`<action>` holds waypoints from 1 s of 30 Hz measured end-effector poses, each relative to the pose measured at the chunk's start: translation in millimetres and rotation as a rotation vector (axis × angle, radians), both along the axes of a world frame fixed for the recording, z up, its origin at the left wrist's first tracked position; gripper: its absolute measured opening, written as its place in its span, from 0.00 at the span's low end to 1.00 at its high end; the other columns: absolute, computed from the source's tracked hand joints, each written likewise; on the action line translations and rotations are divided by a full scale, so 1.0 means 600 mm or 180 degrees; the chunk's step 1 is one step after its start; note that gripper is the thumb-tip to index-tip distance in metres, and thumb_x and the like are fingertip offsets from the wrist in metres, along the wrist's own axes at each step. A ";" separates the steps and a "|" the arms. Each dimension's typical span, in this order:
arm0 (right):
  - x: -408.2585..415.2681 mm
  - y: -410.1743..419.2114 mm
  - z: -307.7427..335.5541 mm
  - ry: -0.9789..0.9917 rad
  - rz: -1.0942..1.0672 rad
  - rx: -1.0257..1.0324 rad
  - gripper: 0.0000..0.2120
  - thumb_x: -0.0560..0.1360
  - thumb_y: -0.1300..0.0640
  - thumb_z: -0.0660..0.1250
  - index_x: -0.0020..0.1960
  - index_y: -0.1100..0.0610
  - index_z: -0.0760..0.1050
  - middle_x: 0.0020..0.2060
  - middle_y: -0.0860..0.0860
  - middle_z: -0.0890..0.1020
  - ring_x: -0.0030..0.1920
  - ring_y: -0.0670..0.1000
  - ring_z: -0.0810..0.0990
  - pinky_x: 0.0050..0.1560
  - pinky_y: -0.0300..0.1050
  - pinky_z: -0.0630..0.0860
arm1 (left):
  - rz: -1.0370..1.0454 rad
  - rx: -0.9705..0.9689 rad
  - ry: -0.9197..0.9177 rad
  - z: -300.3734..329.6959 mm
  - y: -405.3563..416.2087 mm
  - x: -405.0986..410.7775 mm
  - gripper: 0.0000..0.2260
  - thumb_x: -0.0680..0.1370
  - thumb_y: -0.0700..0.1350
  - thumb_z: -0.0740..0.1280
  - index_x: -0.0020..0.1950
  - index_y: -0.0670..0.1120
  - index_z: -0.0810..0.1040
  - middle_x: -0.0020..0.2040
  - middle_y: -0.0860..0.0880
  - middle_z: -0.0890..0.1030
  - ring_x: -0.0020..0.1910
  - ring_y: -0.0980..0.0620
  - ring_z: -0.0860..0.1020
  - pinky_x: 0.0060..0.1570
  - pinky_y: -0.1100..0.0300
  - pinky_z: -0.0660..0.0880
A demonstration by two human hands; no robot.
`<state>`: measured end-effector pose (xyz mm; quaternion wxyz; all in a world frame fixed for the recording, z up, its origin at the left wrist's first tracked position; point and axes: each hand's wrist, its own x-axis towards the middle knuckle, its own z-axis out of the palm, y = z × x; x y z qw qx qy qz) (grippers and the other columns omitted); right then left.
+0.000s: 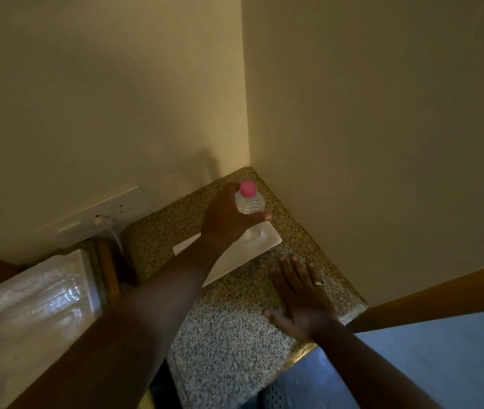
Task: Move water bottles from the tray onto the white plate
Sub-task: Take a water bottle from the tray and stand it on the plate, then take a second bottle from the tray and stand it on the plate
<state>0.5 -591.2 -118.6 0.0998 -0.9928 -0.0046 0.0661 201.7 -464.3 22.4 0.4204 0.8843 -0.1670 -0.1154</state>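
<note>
Head view: the left hand (226, 219) reaches across the speckled counter (229, 335) into the wall corner, its fingers (261, 216) wrapped around the clear water bottle (249, 205) just below the shoulder. The pink cap (248, 188) stands clear above the grip. The bottle's long axis is upright, roughly perpendicular to the counter. Its base sits over the far end of the white plate (235, 261), a flat rectangular piece lying at an angle on the counter; whether the base touches the plate or hangs just above it cannot be told.

The right hand (299, 299) rests flat on the counter, fingers spread, holding nothing, near the plate's right edge but apart from it.

The tray (37, 293) of remaining bottles lies at the left edge of view, well apart from the plate and on the left hand's side. Judgement: the placing step is nearly complete; release requires only that the base be seated squarely. The left hand is the nearer one for the next pickup.
</note>
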 end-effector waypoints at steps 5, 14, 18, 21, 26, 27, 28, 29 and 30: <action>-0.001 0.004 0.012 0.0103 0.0058 -0.0077 0.43 0.76 0.26 0.50 0.80 0.52 0.48 0.79 0.59 0.48 0.78 0.62 0.40 0.74 0.67 0.40 | -0.0050 -0.0028 0.0062 0.001 0.059 -0.008 0.41 0.59 0.60 0.80 0.68 0.52 0.70 0.60 0.57 0.77 0.62 0.52 0.74 0.54 0.60 0.72; -0.010 0.200 0.010 -0.0016 0.0672 0.0162 0.37 0.78 0.30 0.48 0.78 0.53 0.59 0.77 0.60 0.59 0.77 0.63 0.54 0.75 0.63 0.45 | -0.0082 0.1359 -0.1072 -0.022 0.449 -0.179 0.35 0.69 0.60 0.74 0.69 0.41 0.74 0.70 0.39 0.73 0.72 0.39 0.68 0.69 0.44 0.67; -0.006 0.259 0.016 -0.0034 0.0946 0.0160 0.35 0.80 0.34 0.46 0.76 0.56 0.64 0.77 0.60 0.59 0.77 0.64 0.57 0.73 0.64 0.52 | 0.0458 0.1636 -0.1091 -0.047 0.615 -0.252 0.34 0.67 0.62 0.75 0.67 0.43 0.75 0.69 0.41 0.75 0.70 0.39 0.71 0.68 0.42 0.68; -0.010 0.289 0.016 -0.0115 0.1025 0.0142 0.34 0.81 0.35 0.47 0.75 0.58 0.66 0.76 0.61 0.61 0.76 0.64 0.59 0.72 0.64 0.55 | 0.0741 0.1834 -0.0906 -0.051 0.701 -0.274 0.37 0.66 0.66 0.72 0.67 0.44 0.75 0.66 0.41 0.77 0.65 0.39 0.74 0.63 0.44 0.70; -0.021 0.328 0.011 -0.0150 0.0881 -0.0065 0.35 0.79 0.36 0.50 0.75 0.60 0.66 0.76 0.63 0.61 0.76 0.65 0.56 0.71 0.69 0.58 | 0.0744 0.1649 -0.0538 -0.058 0.766 -0.265 0.35 0.65 0.52 0.80 0.68 0.42 0.74 0.65 0.41 0.78 0.64 0.41 0.75 0.61 0.49 0.72; -0.023 0.335 0.011 -0.0158 0.0851 -0.0097 0.35 0.79 0.36 0.49 0.75 0.61 0.65 0.76 0.64 0.61 0.76 0.66 0.56 0.70 0.69 0.58 | 0.0733 0.1560 -0.0437 -0.059 0.771 -0.260 0.35 0.66 0.52 0.79 0.69 0.43 0.72 0.67 0.43 0.76 0.66 0.43 0.74 0.63 0.51 0.71; -0.024 0.340 0.012 -0.0167 0.0831 -0.0124 0.36 0.80 0.36 0.48 0.74 0.62 0.66 0.76 0.64 0.61 0.76 0.66 0.56 0.70 0.69 0.59 | 0.0691 0.1506 -0.0361 -0.061 0.775 -0.255 0.36 0.66 0.53 0.79 0.70 0.45 0.71 0.68 0.44 0.75 0.67 0.44 0.73 0.63 0.53 0.70; -0.025 0.342 0.014 -0.0171 0.0816 -0.0151 0.36 0.80 0.35 0.47 0.74 0.62 0.66 0.75 0.65 0.62 0.76 0.66 0.57 0.70 0.70 0.60 | 0.0641 0.1490 -0.0298 -0.063 0.776 -0.250 0.36 0.66 0.54 0.78 0.70 0.45 0.70 0.68 0.45 0.74 0.68 0.45 0.72 0.64 0.54 0.69; -0.024 0.343 0.016 -0.0179 0.0802 -0.0174 0.37 0.80 0.35 0.46 0.73 0.63 0.67 0.75 0.65 0.63 0.75 0.67 0.59 0.69 0.70 0.61 | 0.0566 0.1511 -0.0230 -0.064 0.777 -0.247 0.37 0.66 0.56 0.78 0.71 0.46 0.69 0.69 0.46 0.74 0.68 0.45 0.71 0.64 0.54 0.69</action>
